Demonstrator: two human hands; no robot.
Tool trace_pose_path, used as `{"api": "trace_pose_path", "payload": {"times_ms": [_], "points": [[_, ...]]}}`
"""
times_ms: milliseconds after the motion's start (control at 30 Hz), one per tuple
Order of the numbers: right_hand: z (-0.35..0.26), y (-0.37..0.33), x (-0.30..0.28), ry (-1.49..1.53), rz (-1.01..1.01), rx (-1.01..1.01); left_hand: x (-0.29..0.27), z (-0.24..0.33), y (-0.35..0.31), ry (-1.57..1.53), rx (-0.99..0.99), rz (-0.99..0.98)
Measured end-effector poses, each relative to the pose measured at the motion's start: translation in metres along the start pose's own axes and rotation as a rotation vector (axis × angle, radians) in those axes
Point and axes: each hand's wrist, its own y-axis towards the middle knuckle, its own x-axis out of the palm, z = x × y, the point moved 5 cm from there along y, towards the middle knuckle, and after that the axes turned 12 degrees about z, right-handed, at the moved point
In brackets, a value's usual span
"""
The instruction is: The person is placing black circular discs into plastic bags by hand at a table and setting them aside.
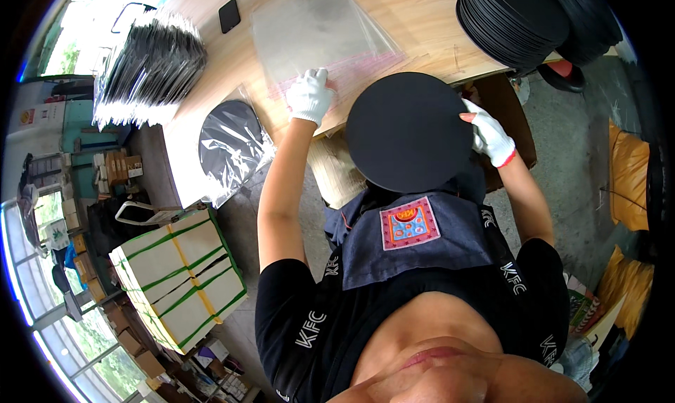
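Note:
A flat, round black disc is held over my lap at the table's near edge. My right hand, in a white glove with bare fingertips showing, grips its right rim, thumb on top. My left hand, also gloved, rests with curled fingers on the near edge of a stack of clear plastic bags with pinkish edges. Whether a bag is pinched in those fingers is hidden. Left of that arm, a bagged black disc lies at the table's corner.
Tall stacks of black discs stand at the table's far right. A pile of bagged discs leans at the left, near a black phone. A strapped white stack stands on the floor at left; yellow sacks lie right.

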Motion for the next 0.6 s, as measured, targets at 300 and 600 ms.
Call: {"api": "trace_pose_path", "payload": {"times_ms": [300, 600], "points": [[0.001, 0.011, 0.025, 0.015, -0.029, 0.013, 0.002, 0.004, -0.008, -0.056, 0.037, 0.127], [0.017, 0.045, 0.012, 0.016, 0.232, -0.187, -0.012, -0.001, -0.049, -0.147, -0.034, 0.472]]}}
